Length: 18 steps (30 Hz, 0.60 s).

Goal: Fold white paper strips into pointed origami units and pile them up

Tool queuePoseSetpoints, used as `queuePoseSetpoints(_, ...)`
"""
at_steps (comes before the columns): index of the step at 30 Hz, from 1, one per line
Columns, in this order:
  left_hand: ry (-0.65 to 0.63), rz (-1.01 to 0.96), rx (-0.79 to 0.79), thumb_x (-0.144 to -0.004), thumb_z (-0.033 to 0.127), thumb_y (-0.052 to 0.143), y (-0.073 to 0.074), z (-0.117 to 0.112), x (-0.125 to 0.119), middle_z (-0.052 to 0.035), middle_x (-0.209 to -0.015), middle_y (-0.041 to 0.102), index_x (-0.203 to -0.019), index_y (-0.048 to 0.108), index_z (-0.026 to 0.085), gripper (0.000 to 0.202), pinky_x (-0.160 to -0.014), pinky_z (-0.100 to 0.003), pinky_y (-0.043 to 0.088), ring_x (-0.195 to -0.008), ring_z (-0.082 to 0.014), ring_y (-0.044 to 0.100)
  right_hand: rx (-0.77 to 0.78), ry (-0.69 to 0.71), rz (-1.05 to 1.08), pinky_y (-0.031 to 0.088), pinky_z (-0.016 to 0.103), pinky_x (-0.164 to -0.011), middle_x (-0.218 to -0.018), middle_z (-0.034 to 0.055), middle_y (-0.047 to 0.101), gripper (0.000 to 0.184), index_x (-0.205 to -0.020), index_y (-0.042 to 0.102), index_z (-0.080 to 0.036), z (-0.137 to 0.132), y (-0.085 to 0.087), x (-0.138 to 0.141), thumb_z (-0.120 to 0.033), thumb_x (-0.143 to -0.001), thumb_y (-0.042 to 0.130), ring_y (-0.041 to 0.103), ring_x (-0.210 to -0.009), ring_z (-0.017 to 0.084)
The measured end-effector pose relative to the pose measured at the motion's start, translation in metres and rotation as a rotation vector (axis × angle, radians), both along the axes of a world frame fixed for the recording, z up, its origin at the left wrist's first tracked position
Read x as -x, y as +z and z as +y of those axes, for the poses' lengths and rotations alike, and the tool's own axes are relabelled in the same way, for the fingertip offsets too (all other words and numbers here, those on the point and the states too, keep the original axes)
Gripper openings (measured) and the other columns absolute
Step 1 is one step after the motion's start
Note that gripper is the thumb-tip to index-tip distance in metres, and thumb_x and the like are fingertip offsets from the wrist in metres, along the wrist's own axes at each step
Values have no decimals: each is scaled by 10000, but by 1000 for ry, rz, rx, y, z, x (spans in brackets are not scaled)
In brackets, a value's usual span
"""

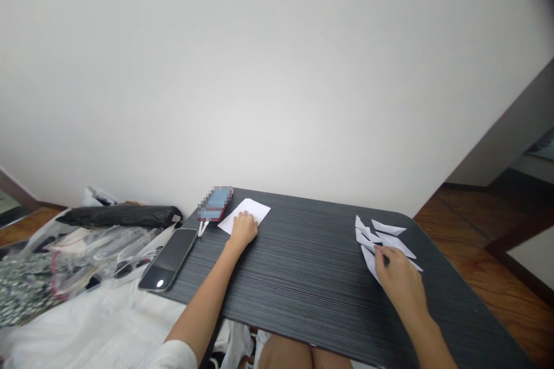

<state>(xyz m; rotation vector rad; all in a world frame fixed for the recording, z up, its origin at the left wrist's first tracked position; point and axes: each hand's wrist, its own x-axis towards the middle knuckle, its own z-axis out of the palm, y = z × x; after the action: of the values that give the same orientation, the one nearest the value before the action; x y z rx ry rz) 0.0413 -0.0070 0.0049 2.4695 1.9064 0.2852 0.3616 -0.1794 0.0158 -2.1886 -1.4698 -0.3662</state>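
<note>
My left hand (243, 229) rests on a small stack of white paper sheets (252, 211) at the far left of the dark table (303, 271), its fingers curled down onto the paper. My right hand (400, 279) lies on a pile of several folded white paper pieces (386, 236) at the table's right side, fingertips pressed together on one piece. Whether either hand truly grips the paper is hard to make out.
A dark phone (168, 259) lies on the table's left edge, with a blurred-out small device (215, 203) and a white cable beyond it. Plastic bags, a black roll (121, 216) and white cloth sit to the left. Wooden floor lies to the right.
</note>
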Motion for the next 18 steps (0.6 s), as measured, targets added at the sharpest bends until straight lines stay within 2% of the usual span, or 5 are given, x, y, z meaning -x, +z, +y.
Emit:
queuePoseSetpoints(3,11,7,7,-759,433,393,4,-2,-5,-194,-1067,452,-1015,496,102,431,-806,-484,293,-1020,-326,388,-132,132,-35,408,315,-703,-953,117,566,324,-897,613,-143,17,-4,-3,-301,-767,360,539,-820,221)
queuePoseSetpoints(8,79,30,-9,-766,347,393,5,-6,-18,-193,-1065,435,-1078,434,109,394,-789,-521,281,-1019,-341,379,-106,203,-123,354,381,-786,-1105,118,494,307,-980,583,-182,43,-4,4,-259,-777,366,464,-983,237)
queuePoseSetpoints(12,113,90,6,-778,277,368,9,-4,-27,-211,-1043,437,-1056,443,77,351,-762,-497,315,-973,-338,426,-56,238,-254,255,441,-861,-1246,104,398,316,-1057,537,-210,59,-13,6,-254,-789,374,341,-1130,258)
queuePoseSetpoints(18,25,156,32,-829,245,290,17,-4,-26,-220,-959,502,-971,513,49,330,-744,-406,371,-928,-288,486,-9,234,-314,215,431,-873,-1155,110,499,282,-986,574,-192,68,-39,-20,-230,-800,365,403,-1084,234)
